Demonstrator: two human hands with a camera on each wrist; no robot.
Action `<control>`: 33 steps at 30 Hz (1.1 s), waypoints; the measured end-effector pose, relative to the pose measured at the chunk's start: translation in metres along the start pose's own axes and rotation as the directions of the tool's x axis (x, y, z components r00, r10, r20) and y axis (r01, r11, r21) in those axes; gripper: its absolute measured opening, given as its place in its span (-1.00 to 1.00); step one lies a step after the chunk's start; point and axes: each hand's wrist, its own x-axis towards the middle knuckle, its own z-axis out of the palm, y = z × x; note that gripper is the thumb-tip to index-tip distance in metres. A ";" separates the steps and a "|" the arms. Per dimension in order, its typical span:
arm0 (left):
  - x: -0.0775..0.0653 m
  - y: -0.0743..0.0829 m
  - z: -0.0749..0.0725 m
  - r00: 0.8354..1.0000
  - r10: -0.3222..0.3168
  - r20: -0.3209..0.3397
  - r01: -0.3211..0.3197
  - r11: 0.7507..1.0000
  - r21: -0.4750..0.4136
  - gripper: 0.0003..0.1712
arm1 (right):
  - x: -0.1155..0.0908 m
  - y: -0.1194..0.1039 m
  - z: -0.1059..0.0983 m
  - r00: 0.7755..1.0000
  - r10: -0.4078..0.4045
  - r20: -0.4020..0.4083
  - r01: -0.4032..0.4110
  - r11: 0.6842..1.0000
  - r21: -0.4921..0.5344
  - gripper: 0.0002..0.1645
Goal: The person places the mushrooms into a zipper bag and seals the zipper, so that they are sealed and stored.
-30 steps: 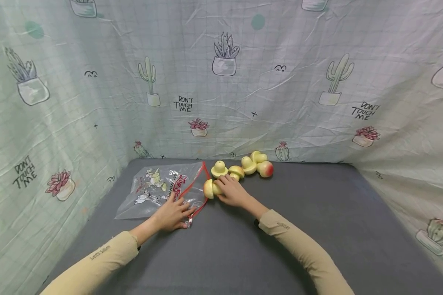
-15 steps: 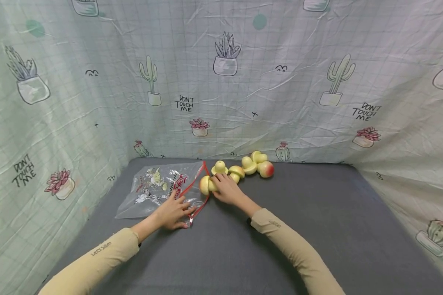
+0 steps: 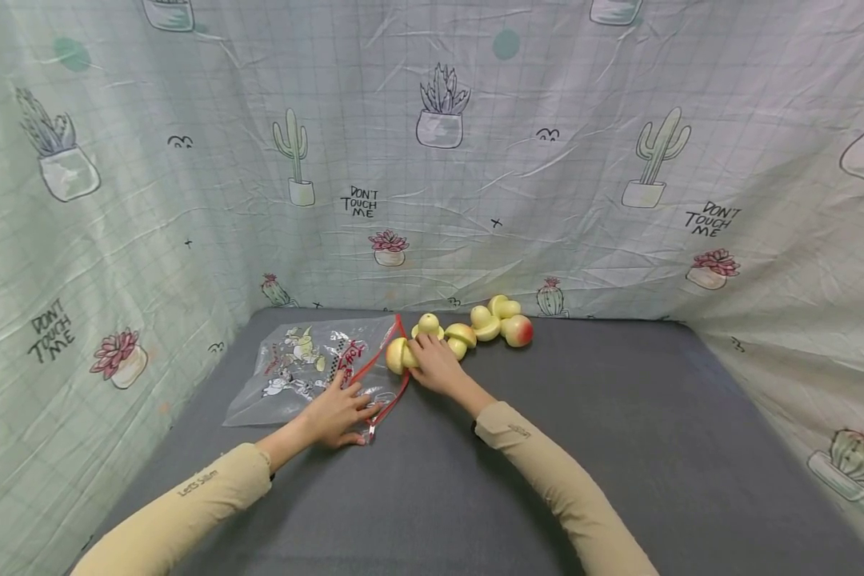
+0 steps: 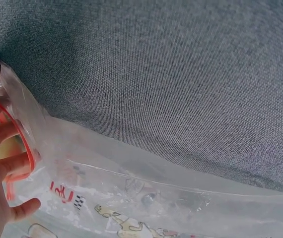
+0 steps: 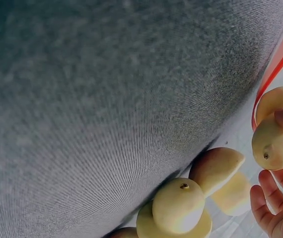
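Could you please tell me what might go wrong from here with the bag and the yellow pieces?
The held piece, gripped by the right hand at the mouth of the bag, could snag on the red edge. The bag looks thin and lies nearly flat, so it might slip if the left hand, resting by its opening, lifts. Loose pieces lie close to the right hand and may get nudged.
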 end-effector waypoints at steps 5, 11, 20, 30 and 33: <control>0.000 0.001 0.000 1.000 -0.006 0.019 0.006 1.000 0.014 -0.25 | 0.002 -0.001 0.004 1.000 0.000 0.010 0.000 1.000 -0.011 -0.56; 0.000 0.001 0.001 0.999 0.003 0.039 -0.003 1.000 0.000 -0.25 | 0.006 -0.001 0.008 0.999 0.007 0.038 -0.006 0.999 -0.040 -0.58; 0.001 0.000 0.000 1.000 0.023 0.016 -0.024 1.000 0.014 -0.27 | 0.010 -0.006 0.008 0.998 0.021 0.067 -0.018 0.999 -0.041 -0.56; 0.001 0.001 0.002 1.000 0.024 0.015 -0.025 0.999 0.044 -0.25 | 0.014 -0.010 0.011 0.995 0.033 0.099 -0.034 0.999 0.008 -0.50; 0.001 0.001 0.000 1.000 0.020 0.020 -0.021 0.999 0.048 -0.26 | 0.015 -0.011 0.011 0.993 0.035 0.117 -0.038 0.999 0.024 -0.50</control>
